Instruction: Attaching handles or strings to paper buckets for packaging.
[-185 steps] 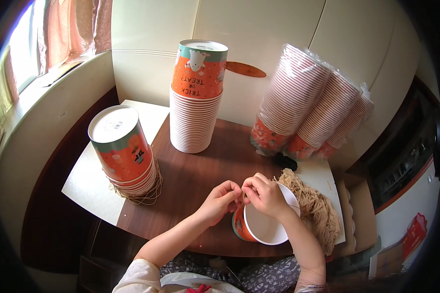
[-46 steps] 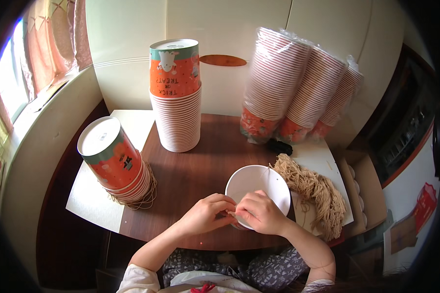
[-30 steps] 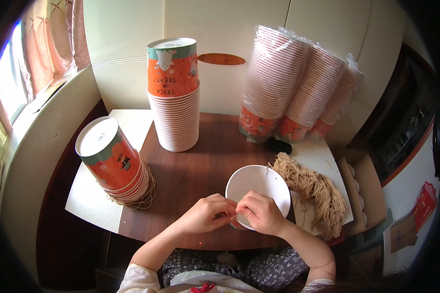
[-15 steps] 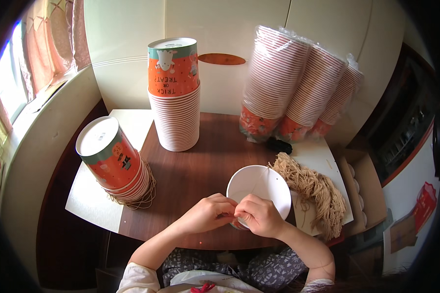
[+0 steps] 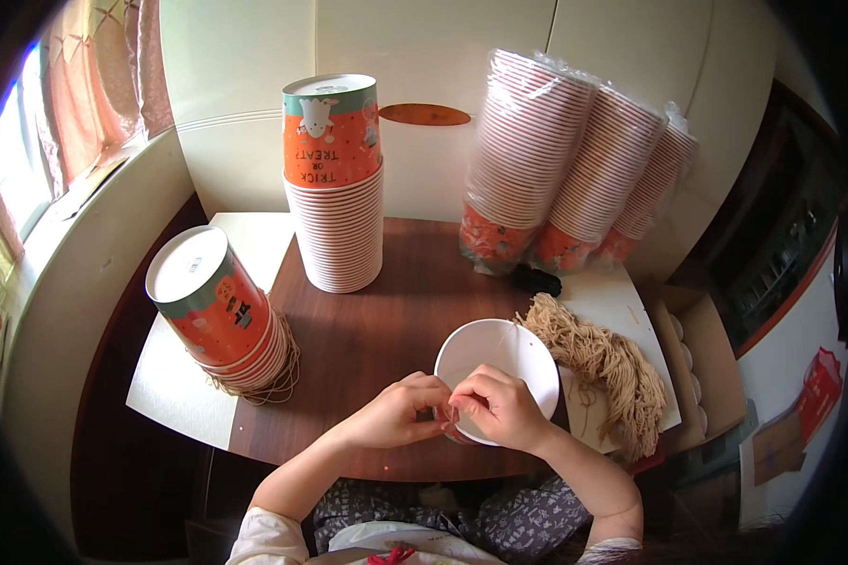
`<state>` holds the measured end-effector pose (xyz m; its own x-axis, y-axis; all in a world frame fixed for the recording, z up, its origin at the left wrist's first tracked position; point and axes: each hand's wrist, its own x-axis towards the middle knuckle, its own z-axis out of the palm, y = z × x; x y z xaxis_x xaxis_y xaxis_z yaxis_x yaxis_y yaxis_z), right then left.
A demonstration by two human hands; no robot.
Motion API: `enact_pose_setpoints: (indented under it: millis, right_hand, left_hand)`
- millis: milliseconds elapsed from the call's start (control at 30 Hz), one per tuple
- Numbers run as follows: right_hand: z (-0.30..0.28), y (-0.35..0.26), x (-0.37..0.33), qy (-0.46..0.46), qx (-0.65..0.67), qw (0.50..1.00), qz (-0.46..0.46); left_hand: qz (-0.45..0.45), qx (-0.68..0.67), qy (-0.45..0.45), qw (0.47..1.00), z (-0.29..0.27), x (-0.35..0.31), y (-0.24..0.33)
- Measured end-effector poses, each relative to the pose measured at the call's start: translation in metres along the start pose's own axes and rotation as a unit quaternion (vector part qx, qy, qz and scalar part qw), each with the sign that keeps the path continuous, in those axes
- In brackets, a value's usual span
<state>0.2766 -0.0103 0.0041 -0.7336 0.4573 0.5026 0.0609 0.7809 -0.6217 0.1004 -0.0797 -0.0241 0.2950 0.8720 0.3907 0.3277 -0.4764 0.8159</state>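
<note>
A white-lined paper bucket with an orange outside stands mouth-up near the table's front edge. At its near left rim my left hand is closed, thumb and fingers pinched together. Over the near rim my right hand pinches too, its fingertips almost meeting the left ones. What is between the fingertips is too small to make out. A thin tan string shows faintly at the bucket's far rim. Right beside the bucket lies a bundle of tan strings.
Upside-down bucket stacks stand at left, with string loops round its base, and at back centre. Plastic-wrapped bucket stacks lean at back right near a black object. A cardboard box sits beyond the table's right edge.
My right hand has lifted slightly and its fingers have shifted at the rim. My left hand stays pinched in nearly the same place. The bucket has barely moved.
</note>
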Motion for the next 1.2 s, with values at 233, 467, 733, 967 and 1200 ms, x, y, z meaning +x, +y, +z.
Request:
enact_pose_setpoints:
  millis: [233, 467, 733, 967, 1200]
  right_hand:
    - [0.0, -0.004, 0.0, 0.005, -0.003, 1.0, 0.0]
    - [0.002, -0.005, 0.0, 0.004, 0.011, 1.0, -0.008]
    - [0.002, -0.002, 0.002, -0.021, 0.001, 1.0, -0.013]
    - [-0.051, -0.013, 0.003, -0.131, -0.074, 0.984, 0.097]
    - [-0.126, 0.001, -0.014, -0.091, -0.158, 0.974, 0.137]
  left_hand:
    - [-0.02, -0.008, -0.01, 1.0, -0.002, 0.0, 0.001]
    - [-0.006, 0.015, 0.018, 1.0, 0.001, -0.001, -0.001]
    - [0.044, 0.068, 0.016, 0.997, -0.002, 0.0, -0.002]
    - [0.044, 0.097, 0.022, 0.994, -0.018, 0.003, -0.007]
    - [0.058, 0.106, 0.014, 0.993, -0.053, 0.009, -0.04]
